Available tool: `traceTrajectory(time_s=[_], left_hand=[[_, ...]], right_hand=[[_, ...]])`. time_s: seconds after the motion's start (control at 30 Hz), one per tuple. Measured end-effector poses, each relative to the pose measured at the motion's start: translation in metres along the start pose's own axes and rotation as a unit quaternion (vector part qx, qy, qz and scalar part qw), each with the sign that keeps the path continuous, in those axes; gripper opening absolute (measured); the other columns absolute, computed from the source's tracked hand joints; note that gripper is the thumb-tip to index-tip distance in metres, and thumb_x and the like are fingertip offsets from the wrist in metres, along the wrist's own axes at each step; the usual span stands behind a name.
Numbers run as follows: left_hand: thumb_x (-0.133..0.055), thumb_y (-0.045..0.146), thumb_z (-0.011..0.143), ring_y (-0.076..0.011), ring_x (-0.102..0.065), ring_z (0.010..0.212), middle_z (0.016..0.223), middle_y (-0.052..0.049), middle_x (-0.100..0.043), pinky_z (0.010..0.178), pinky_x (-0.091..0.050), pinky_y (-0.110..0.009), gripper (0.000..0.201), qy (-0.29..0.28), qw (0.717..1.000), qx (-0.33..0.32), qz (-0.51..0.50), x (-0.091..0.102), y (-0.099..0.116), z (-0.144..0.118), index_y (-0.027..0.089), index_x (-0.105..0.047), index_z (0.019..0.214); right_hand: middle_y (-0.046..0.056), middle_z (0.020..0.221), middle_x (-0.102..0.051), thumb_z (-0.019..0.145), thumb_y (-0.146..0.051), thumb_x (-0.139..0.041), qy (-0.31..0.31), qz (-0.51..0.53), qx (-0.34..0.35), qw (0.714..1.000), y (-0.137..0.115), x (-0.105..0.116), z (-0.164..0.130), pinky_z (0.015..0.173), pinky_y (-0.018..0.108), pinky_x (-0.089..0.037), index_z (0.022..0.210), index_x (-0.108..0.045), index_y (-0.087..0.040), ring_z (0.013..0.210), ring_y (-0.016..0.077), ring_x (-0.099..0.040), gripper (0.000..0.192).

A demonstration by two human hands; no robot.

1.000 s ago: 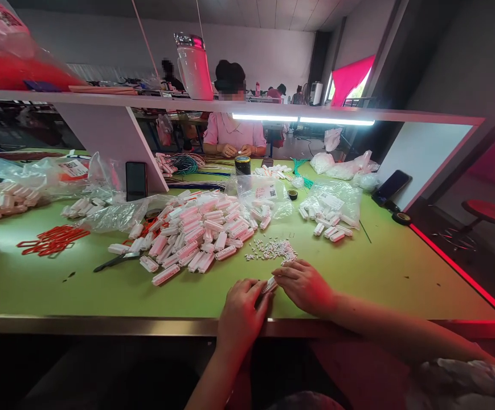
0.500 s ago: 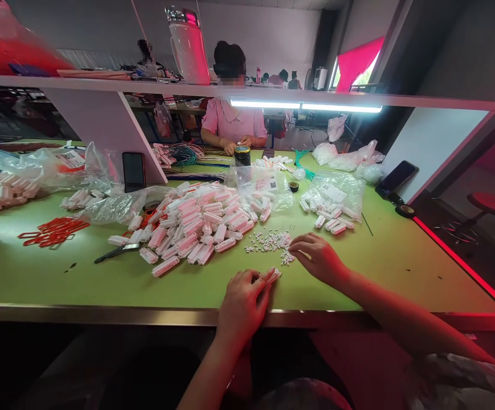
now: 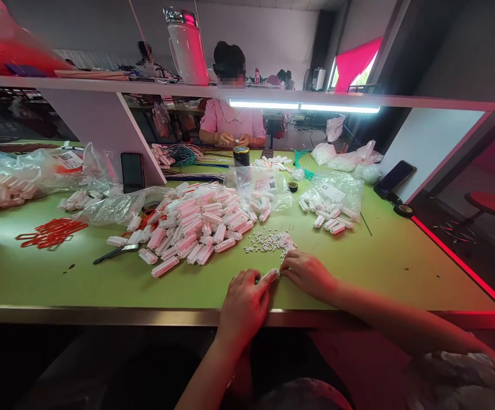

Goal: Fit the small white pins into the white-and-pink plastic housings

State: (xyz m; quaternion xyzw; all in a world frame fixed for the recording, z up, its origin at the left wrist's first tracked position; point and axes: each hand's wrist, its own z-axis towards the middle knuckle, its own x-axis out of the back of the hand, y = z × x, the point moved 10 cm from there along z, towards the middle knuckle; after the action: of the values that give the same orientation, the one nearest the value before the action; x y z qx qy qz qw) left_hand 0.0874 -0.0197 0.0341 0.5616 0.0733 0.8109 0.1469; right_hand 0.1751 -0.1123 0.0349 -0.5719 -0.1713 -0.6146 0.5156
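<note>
The left hand (image 3: 244, 304) rests on the near edge of the green table (image 3: 384, 267), its fingers closed around a small white connector (image 3: 270, 275). The connector sticks out past the fingertips; its long axis runs low and slantwise, from the palm up and to the right, and its free end points at the right hand (image 3: 308, 273). Only that outer end shows, the rest is hidden under the fingers.

The right hand lies flat-knuckled just to the right, its fingers curled and pinched together at the connector's free end. The tips touch or nearly touch it; whether they hold a small piece cannot be told.

Just beyond the right fingertips lies a scatter of tiny white pieces (image 3: 271, 241). Farther out, beyond both hands and to the left, is a big pile of white housings (image 3: 196, 225), lying every which way. Left of that pile a dark tool (image 3: 114, 253) lies on the table, and farther left a heap of red clips (image 3: 50, 233). Beyond and right of the right hand a clear bag (image 3: 335, 196) holds more housings.

Across the table a person in a pink top (image 3: 232, 122) works with both hands close together.
</note>
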Motion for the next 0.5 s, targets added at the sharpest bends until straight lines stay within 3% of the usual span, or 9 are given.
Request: traceTrajectory(time_s=[0.23, 0.5], left_hand=[[-0.054, 0.023, 0.097, -0.0245, -0.058, 0.097, 0.102, -0.008, -0.063, 0.088, -0.049, -0.041, 0.041, 0.035, 0.998, 0.030, -0.031, 0.0023, -0.0077, -0.0005, 0.021, -0.055, 0.138], [-0.058, 0.023, 0.094, -0.0236, -0.060, 0.094, 0.098, -0.007, -0.064, 0.086, -0.050, -0.039, 0.019, 0.058, 0.996, 0.048, -0.049, 0.0073, -0.0099, -0.0017, 0.019, -0.067, 0.110]], right_hand=[[0.004, 0.090, -0.066, 0.093, -0.012, -0.060, 0.003, 0.035, -0.011, 0.999, 0.0046, -0.0032, 0.0002, 0.079, 0.028, -0.047, 0.088, -0.070, -0.019, 0.087, 0.0174, -0.062, 0.012], [0.003, 0.089, -0.064, 0.096, -0.012, -0.054, 0.016, 0.045, 0.015, 0.999, -0.0003, 0.0054, 0.0011, 0.078, 0.027, -0.047, 0.088, -0.065, -0.018, 0.085, 0.0162, -0.061, 0.015]])
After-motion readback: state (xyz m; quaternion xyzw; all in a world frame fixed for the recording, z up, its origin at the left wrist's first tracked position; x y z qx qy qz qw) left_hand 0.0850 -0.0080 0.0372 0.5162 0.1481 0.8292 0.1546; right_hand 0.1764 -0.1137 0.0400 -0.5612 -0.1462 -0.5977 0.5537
